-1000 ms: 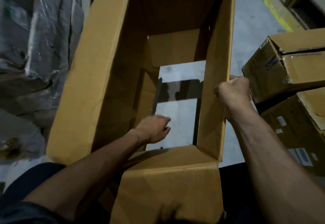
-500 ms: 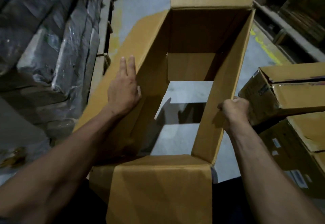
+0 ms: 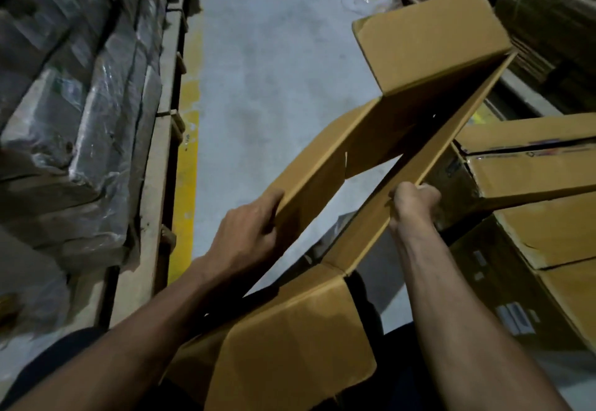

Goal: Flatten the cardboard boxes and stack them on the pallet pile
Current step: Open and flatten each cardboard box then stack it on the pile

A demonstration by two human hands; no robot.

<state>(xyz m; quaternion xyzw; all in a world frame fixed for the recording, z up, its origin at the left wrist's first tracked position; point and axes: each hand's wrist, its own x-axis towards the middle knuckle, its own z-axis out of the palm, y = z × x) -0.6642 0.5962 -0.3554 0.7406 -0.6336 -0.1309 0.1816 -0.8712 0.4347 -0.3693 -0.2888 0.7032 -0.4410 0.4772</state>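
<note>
Cardboard box (image 3: pixel 325 165), open-ended and half-collapsed into a narrow diamond held above the aisle floor (image 3: pixel 258 88), long axis running away up-right: my left hand (image 3: pixel 248 233) grips the near-left panel, my right hand (image 3: pixel 416 205) clenches the right panel's edge.

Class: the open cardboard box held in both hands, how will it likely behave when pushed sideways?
The cardboard box likely folds easily: both ends are open and its walls already lean into a narrow diamond. It is probably light, since the left hand and right hand hold it aloft. Its loose flaps may swing.
</note>
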